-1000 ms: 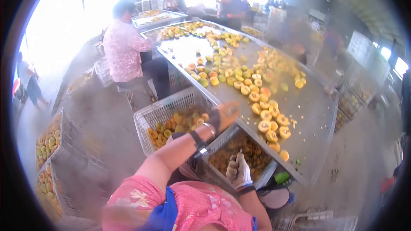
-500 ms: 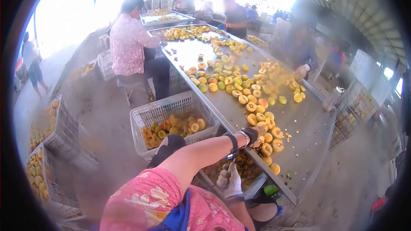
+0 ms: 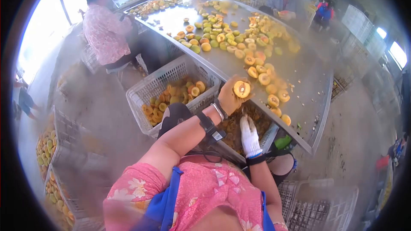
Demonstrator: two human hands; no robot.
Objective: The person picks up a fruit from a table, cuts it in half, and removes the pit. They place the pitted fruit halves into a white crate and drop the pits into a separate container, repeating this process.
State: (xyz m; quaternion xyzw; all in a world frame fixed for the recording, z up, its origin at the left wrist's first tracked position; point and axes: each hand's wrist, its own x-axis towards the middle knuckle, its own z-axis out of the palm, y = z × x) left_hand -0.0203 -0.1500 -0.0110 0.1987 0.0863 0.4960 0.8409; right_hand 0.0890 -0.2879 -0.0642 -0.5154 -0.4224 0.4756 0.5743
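My left hand (image 3: 230, 98), in a stained tan glove, holds up a halved peach (image 3: 242, 89) at the table's edge. The cut yellow face points toward me, with the stone in its middle. Just below, my right hand (image 3: 249, 134), in a white glove, is closed with its fingertips pointing up toward the peach. Something thin seems to stick out of its fingers, too small to name. Under both hands stands a crate (image 3: 269, 139) with dark brownish pieces in it. Several peach halves (image 3: 274, 100) lie on the metal table (image 3: 308, 90) beyond my left hand.
A white crate (image 3: 141, 108) of peach pieces stands left of my knee. Stacked crates (image 3: 64, 141) with fruit are farther left. A co-worker in a pink patterned top (image 3: 105, 32) sits at the table's left side; another person (image 3: 282, 2) is across it.
My left hand has drawn back from the fruit on the table and now holds a peach half above the crate. The right hand has come up close beneath it. My view has tilted down.
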